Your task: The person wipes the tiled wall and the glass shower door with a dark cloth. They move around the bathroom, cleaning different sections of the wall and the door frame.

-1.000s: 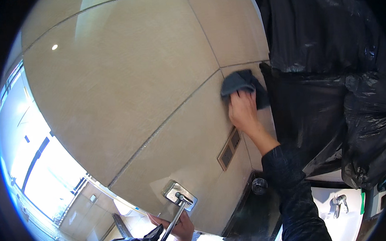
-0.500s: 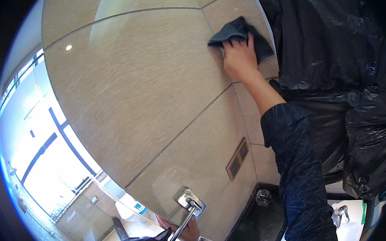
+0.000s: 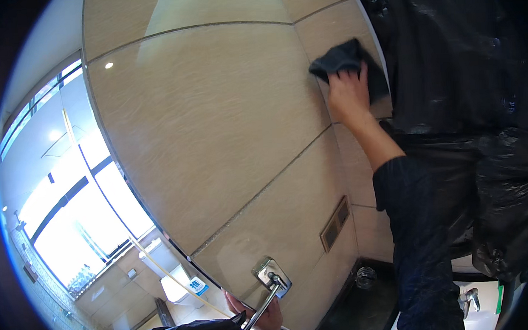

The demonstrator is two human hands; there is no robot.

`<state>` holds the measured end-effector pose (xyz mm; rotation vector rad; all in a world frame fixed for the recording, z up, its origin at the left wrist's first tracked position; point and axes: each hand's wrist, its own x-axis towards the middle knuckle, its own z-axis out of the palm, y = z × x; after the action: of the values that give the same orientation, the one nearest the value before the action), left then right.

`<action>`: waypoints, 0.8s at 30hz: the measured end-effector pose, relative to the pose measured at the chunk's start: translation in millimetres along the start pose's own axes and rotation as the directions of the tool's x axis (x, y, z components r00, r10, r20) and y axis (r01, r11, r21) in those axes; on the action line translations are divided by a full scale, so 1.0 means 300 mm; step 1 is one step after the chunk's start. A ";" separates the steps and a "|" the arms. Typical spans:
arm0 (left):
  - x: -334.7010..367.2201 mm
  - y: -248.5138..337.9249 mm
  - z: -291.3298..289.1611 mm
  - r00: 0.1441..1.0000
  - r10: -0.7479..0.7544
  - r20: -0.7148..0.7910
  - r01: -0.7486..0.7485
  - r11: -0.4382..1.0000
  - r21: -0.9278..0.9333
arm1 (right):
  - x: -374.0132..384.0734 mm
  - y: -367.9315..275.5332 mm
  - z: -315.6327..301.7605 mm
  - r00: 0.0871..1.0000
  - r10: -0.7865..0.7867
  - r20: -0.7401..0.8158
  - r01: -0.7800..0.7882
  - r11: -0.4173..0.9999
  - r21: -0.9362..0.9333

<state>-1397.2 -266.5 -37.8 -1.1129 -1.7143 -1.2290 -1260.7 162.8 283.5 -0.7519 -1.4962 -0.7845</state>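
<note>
My right hand (image 3: 350, 98) presses a dark grey-blue cloth (image 3: 342, 58) against the beige tiled wall (image 3: 214, 126), close to the inner corner. Its fingertips are tucked into the folds, and the cloth's right side hangs beside the hand. My left hand (image 3: 267, 323) is low in the view, at the wall's outer edge and behind a chrome bar (image 3: 261, 310). The bar runs from a square chrome wall mount (image 3: 272, 277). Most of the left hand's fingers are hidden, so its grip is unclear.
Black plastic sheeting (image 3: 449, 53) hangs along the right. Lower down are a socket plate (image 3: 335, 224), a dark counter (image 3: 355, 300) with a small clear round item (image 3: 366, 277), and a basin faucet (image 3: 471, 299). A toilet (image 3: 174, 283) and bright window (image 3: 88, 228) appear at left.
The view has shifted, so the wall and fittings appear farther right and lower. My right hand stays on the cloth near the corner; my left hand stays by the bar.
</note>
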 end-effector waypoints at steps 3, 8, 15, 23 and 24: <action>0.001 -0.001 -0.015 1.000 -0.014 0.009 0.014 1.000 0.022 | 0.071 -0.066 0.032 0.999 0.037 0.005 -0.038 0.990 0.135; 0.018 0.006 0.006 0.999 0.030 -0.030 -0.030 0.999 0.022 | 0.072 -0.142 0.140 0.986 0.158 -0.053 -0.060 0.631 0.773; 0.008 -0.013 0.001 0.999 0.034 -0.022 -0.033 0.999 0.044 | -0.191 -0.257 0.072 0.899 0.349 0.266 -0.348 0.198 0.917; 0.026 0.004 0.023 0.998 0.047 -0.051 -0.047 0.999 -0.013 | -0.368 -0.519 -0.319 0.992 0.124 0.035 -0.065 0.239 0.969; 0.019 -0.006 0.001 0.998 0.036 -0.054 -0.036 0.999 0.012 | -0.338 -0.535 -0.332 0.995 0.093 0.025 -0.041 0.178 0.983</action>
<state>-1400.8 -265.2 -33.2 -1.0902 -1.6521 -1.2154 -1331.5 -10.7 179.4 0.2559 -1.5296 0.3858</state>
